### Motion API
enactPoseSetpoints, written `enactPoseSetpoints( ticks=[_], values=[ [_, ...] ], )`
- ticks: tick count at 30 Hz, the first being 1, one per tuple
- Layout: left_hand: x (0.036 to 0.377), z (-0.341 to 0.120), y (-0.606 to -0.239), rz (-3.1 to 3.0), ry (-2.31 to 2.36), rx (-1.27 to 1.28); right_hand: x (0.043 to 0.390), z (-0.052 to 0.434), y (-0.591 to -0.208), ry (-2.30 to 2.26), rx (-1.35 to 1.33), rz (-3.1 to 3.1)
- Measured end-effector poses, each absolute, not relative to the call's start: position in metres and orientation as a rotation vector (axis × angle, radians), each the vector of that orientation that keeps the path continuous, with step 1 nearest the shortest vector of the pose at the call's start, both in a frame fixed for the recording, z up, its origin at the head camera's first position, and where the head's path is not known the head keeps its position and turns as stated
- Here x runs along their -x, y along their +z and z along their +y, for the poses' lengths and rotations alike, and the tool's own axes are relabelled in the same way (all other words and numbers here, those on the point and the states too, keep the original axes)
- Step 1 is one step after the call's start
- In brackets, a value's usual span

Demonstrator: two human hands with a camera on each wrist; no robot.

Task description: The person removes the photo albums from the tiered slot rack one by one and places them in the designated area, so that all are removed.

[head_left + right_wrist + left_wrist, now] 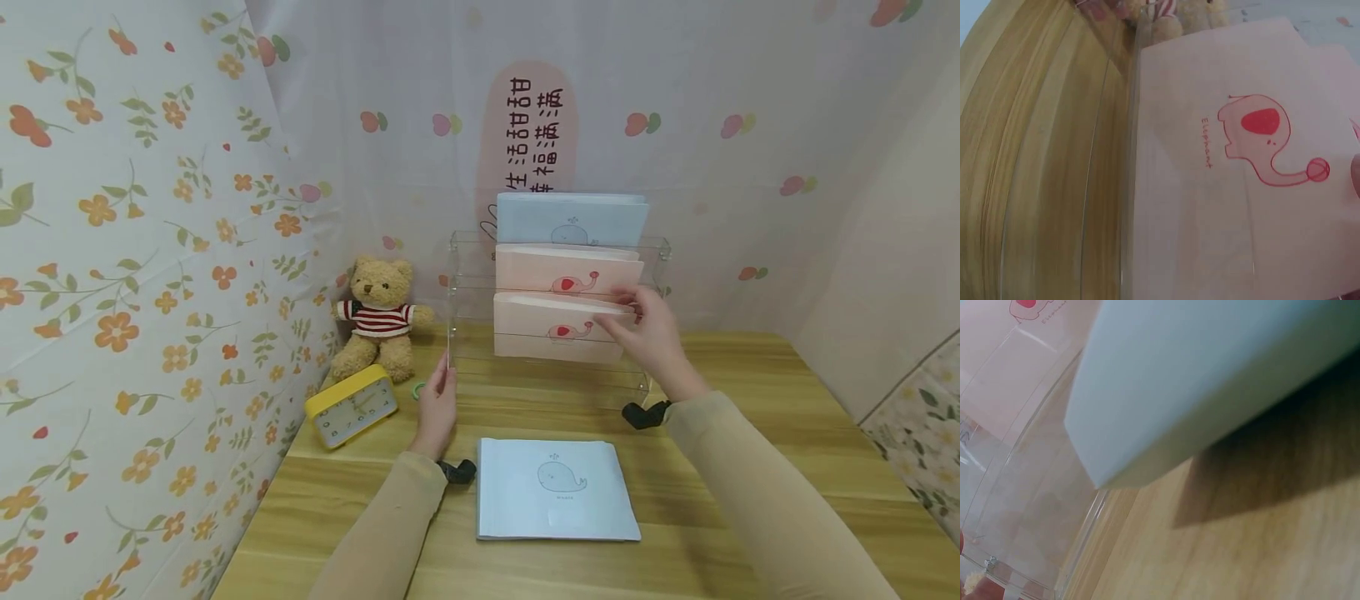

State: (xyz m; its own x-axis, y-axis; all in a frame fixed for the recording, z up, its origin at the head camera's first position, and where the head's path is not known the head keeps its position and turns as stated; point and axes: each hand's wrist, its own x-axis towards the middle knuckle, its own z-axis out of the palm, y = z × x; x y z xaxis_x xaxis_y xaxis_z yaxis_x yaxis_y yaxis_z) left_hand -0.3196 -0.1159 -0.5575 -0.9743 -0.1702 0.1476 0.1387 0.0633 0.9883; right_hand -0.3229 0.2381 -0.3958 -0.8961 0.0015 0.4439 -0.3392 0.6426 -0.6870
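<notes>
A clear stepped rack [480,364] stands on the table with paper booklets in its tiers. At its left side, my left hand [437,410] holds the edge. My right hand [651,337] pinches the top right corner of the lowest pink booklet [517,327], thumb in front and fingers behind. Its red elephant drawing fills much of the right wrist view. Another pink booklet [521,265] sits one tier up, and a blue booklet [528,218] with a whale is at the top. A second blue whale booklet [517,492] lies flat before the rack.
Left of the rack, a teddy bear [381,321] in a striped shirt sits behind a yellow clock [352,407]. A small green ring [417,390] lies by the left hand. Patterned curtains [150,250] enclose the wooden table [738,467] at the left and back.
</notes>
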Motion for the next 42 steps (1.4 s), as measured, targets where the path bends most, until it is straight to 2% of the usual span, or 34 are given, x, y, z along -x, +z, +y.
enactPoseSetpoints(
  ticks=[6,24,42],
  values=[
    [0.320,-0.116,-0.558,-2.096,-2.017,-0.014,0.330,0.230,-0.396,1.147,-0.318,-2.483],
    [0.319,-0.115,-0.556,-2.121,-2.001,-0.013,0.331,0.228,-0.401,1.420,-0.099,-2.537],
    [0.320,-0.114,-0.559,-2.104,-1.989,-0.029,0.325,0.208,-0.401,1.429,-0.014,-2.218]
  ],
)
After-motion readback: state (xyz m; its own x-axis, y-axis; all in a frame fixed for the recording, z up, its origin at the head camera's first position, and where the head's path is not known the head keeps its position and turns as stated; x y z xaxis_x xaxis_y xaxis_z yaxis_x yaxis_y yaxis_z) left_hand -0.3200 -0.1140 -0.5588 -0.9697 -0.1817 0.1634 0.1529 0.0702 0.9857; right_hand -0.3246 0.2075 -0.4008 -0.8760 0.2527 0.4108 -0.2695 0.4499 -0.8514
